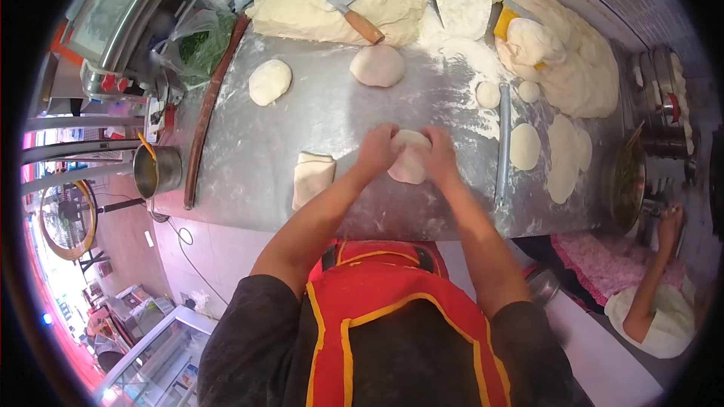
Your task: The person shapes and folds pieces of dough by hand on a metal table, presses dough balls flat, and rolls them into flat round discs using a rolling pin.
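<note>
Both my hands are on a flat round of dough (408,167) at the front middle of the metal worktable. My left hand (378,149) grips its left edge with bent fingers. On the opposite edge my right hand (439,154) holds it the same way; the fingertips are partly hidden. Left of my left hand lies a folded rectangular piece of dough (313,179). Beyond my hands sits a dough ball (377,65), and another dough ball (270,81) rests farther left. A grey rolling rod (504,147) lies to the right of my right hand, beside a flattened dough oval (525,146).
A scraper with a wooden handle (364,28) rests on a big dough mass (271,11) at the back. A long wooden rod (211,117) and a metal pot (157,172) are at left. At right are a steel bowl (638,207) and a co-worker's arm (654,279).
</note>
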The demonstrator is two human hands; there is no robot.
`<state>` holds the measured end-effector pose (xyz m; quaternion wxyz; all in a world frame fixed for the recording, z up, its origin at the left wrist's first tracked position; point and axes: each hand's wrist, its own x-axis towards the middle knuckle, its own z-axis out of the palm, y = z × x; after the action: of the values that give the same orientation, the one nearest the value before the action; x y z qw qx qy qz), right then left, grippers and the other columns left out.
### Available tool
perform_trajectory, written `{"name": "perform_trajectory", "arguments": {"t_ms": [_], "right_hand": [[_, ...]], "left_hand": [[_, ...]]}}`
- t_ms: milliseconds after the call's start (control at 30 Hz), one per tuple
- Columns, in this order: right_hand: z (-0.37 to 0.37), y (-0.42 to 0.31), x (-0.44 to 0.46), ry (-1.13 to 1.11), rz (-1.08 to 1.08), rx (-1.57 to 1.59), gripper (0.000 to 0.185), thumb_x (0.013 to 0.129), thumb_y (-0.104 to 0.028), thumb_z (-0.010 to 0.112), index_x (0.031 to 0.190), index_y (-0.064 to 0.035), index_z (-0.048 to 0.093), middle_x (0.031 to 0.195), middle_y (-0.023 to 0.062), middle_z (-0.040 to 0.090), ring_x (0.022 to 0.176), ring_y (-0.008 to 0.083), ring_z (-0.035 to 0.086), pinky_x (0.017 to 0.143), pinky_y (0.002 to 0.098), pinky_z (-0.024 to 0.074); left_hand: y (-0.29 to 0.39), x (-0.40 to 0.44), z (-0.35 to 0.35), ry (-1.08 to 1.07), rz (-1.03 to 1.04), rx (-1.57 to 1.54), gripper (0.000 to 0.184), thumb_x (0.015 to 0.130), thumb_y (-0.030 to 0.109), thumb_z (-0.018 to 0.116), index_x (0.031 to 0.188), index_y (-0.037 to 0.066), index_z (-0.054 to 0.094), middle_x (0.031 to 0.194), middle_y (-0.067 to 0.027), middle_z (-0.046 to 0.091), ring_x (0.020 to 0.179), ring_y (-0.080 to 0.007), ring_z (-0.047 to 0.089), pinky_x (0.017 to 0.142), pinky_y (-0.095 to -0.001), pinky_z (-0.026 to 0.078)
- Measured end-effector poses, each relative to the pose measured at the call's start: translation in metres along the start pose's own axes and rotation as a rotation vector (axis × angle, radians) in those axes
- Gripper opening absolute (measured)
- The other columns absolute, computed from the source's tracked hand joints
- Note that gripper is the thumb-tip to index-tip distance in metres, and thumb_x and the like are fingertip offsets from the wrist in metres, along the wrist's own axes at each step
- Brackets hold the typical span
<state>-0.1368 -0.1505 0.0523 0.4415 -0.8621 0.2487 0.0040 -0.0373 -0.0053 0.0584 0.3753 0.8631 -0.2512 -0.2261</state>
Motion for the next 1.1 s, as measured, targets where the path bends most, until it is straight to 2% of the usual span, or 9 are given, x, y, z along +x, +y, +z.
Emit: {"name": "perform_trajectory", "arguments": {"t_ms": [133,167,233,333,533,667,800,967,1100], "right_hand": [[-0.010,-0.003,-0.005,-0.100,0.127,0.149,0.053,0.076,-0.024,0.072,0.124,-0.0059,0.058,0.132,0.0238,0.050,0.125,0.0402,0.044,0.101,0.0453,0.0405],[-0.006,-0.004,-0.008,0.031,-0.043,0.012,0.056,0.076,-0.026,0.073,0.126,-0.0068,0.056,0.133,0.0230,0.049,0.126,0.0402,0.043,0.103,0.0480,0.0384],[0.001,-0.007,-0.023,0.290,-0.388,-0.259,0.064,0.075,-0.029,0.074,0.132,-0.0087,0.052,0.136,0.0213,0.047,0.129,0.0404,0.041,0.106,0.0535,0.0342],[0.010,-0.035,-0.049,0.055,-0.576,-0.531,0.065,0.076,-0.032,0.074,0.134,-0.0129,0.051,0.140,0.0171,0.043,0.132,0.0423,0.037,0.108,0.0603,0.0284],[0.001,0.017,0.005,0.111,-0.763,-0.652,0.059,0.080,-0.034,0.071,0.135,-0.0199,0.052,0.142,0.0156,0.042,0.130,0.0459,0.038,0.107,0.0590,0.0304],[-0.008,-0.007,0.077,0.378,-0.482,-0.612,0.054,0.084,-0.033,0.068,0.134,-0.0174,0.053,0.143,0.0163,0.042,0.129,0.0463,0.038,0.103,0.0587,0.0335],[0.014,-0.015,0.082,0.547,-0.397,-0.532,0.053,0.084,-0.027,0.068,0.134,-0.0159,0.053,0.143,0.0183,0.041,0.129,0.0470,0.037,0.103,0.0591,0.0330],[0.065,-0.042,-0.004,0.267,-0.536,-0.361,0.053,0.089,-0.017,0.062,0.139,-0.0129,0.047,0.149,0.0223,0.035,0.135,0.0505,0.029,0.113,0.0611,0.0197],[0.110,-0.084,0.026,0.149,-0.729,-0.323,0.054,0.089,-0.011,0.061,0.140,-0.0064,0.044,0.146,0.0235,0.039,0.135,0.0468,0.033,0.113,0.0540,0.0269]], "left_hand": [[0.005,-0.002,-0.009,-0.097,-0.096,-0.095,0.034,0.083,0.021,0.067,0.111,0.000,0.064,0.102,-0.0187,0.067,0.093,-0.0309,0.065,0.083,-0.0391,0.050],[0.004,0.000,-0.015,-0.153,-0.118,-0.120,0.035,0.085,0.021,0.066,0.113,0.000,0.064,0.104,-0.0190,0.067,0.095,-0.0308,0.065,0.084,-0.0388,0.050],[-0.005,-0.006,-0.024,0.060,-0.097,-0.168,0.037,0.085,0.020,0.066,0.116,0.000,0.062,0.111,-0.0201,0.064,0.100,-0.0336,0.063,0.087,-0.0400,0.049],[-0.023,-0.038,-0.059,0.311,-0.017,-0.268,0.036,0.088,0.016,0.063,0.120,0.000,0.059,0.113,-0.0197,0.062,0.101,-0.0342,0.061,0.090,-0.0402,0.048],[-0.114,-0.122,-0.117,0.564,-0.116,-0.013,0.032,0.089,0.010,0.061,0.120,0.001,0.059,0.115,-0.0168,0.061,0.100,-0.0313,0.061,0.089,-0.0378,0.049],[-0.123,-0.154,-0.125,0.617,-0.245,0.131,0.033,0.089,0.014,0.063,0.119,0.001,0.059,0.113,-0.0160,0.062,0.097,-0.0273,0.063,0.086,-0.0363,0.050],[-0.109,-0.165,-0.121,0.440,-0.499,-0.109,0.041,0.086,0.024,0.070,0.118,0.000,0.059,0.099,-0.0125,0.066,0.088,-0.0229,0.065,0.080,-0.0335,0.051],[-0.079,-0.153,-0.126,0.260,-0.615,-0.187,0.048,0.078,0.034,0.079,0.109,0.001,0.060,0.081,-0.0082,0.064,0.077,-0.0203,0.063,0.071,-0.0329,0.051],[-0.107,-0.150,-0.107,0.184,-0.571,-0.201,0.042,0.076,0.031,0.080,0.093,0.000,0.057,0.074,-0.0077,0.058,0.071,-0.0183,0.058,0.064,-0.0334,0.047]]}}
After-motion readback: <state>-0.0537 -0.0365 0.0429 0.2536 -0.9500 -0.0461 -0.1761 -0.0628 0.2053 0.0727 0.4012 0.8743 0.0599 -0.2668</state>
